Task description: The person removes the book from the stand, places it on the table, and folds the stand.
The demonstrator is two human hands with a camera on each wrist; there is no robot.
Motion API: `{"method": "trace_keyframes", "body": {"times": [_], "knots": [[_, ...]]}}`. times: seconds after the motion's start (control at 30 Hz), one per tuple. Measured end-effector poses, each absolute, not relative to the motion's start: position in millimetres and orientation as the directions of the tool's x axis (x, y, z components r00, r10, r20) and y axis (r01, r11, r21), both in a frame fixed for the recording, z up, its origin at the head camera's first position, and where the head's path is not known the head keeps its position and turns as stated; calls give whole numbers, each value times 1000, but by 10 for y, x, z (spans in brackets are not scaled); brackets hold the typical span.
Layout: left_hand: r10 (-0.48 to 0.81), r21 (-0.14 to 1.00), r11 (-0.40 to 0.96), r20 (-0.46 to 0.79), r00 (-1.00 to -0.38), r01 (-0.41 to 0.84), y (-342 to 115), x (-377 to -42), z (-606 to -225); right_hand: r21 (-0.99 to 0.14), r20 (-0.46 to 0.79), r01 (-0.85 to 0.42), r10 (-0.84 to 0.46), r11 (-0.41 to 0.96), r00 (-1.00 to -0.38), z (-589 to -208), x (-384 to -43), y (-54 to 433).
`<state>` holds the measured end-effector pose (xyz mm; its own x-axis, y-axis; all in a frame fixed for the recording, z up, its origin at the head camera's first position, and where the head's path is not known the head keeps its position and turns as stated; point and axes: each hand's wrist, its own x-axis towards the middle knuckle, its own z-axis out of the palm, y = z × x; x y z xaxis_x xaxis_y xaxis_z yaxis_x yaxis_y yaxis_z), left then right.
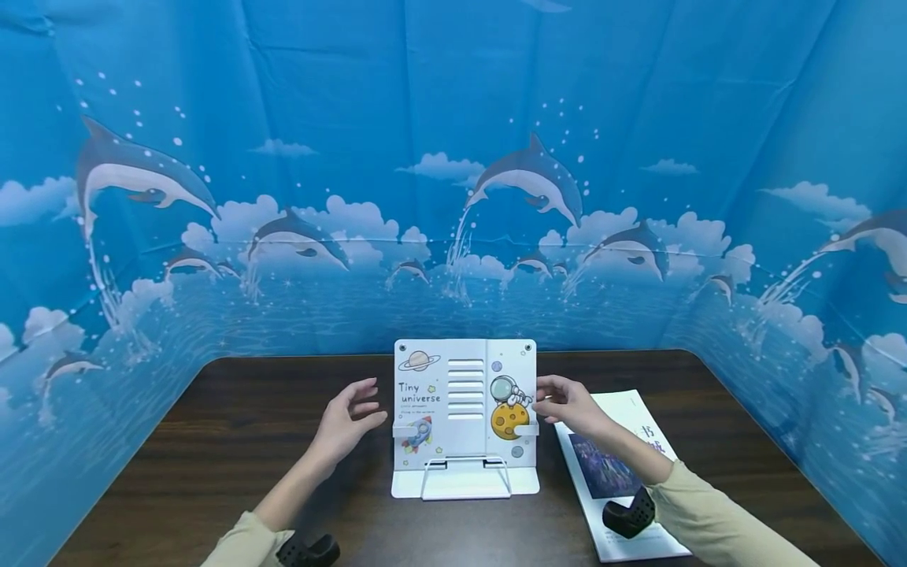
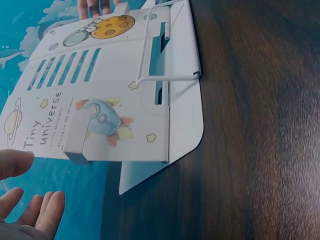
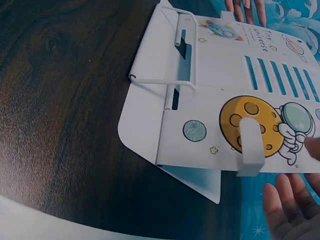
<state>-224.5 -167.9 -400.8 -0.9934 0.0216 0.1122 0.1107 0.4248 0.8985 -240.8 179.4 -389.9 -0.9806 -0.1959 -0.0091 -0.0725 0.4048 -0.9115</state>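
A white metal book stand (image 1: 465, 402) printed with "Tiny universe", a rocket and an astronaut on a yellow moon stands upright on the table. Its wire bar (image 1: 466, 498) juts out at the front, and small page clips sit at both sides. My left hand (image 1: 346, 425) hovers just off the stand's left edge, fingers spread and loosely bent, holding nothing. At the right edge is my right hand (image 1: 572, 405), its thumb and fingers apart. In the right wrist view its thumb (image 3: 312, 147) overlaps the printed panel; whether it touches cannot be told.
A book (image 1: 616, 405) with a white and purple cover lies flat to the right, partly under my right forearm. The dark wooden table (image 1: 212, 465) ends at a blue dolphin-print curtain (image 1: 383, 157) behind the stand.
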Motion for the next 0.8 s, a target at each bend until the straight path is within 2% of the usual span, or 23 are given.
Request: {"method": "trace_keyframes", "body": {"times": [0.33, 0.8], "knots": [[40, 920, 368, 131, -991, 136, -1571, -2277, -4094, -910, 62, -117, -150, 397, -987, -3999, -2442, 1730], [-9, 941, 312, 142, -990, 132, -1479, -2318, -4163, -914, 110, -133, -82, 383, -991, -4080, -2454, 1657]]}}
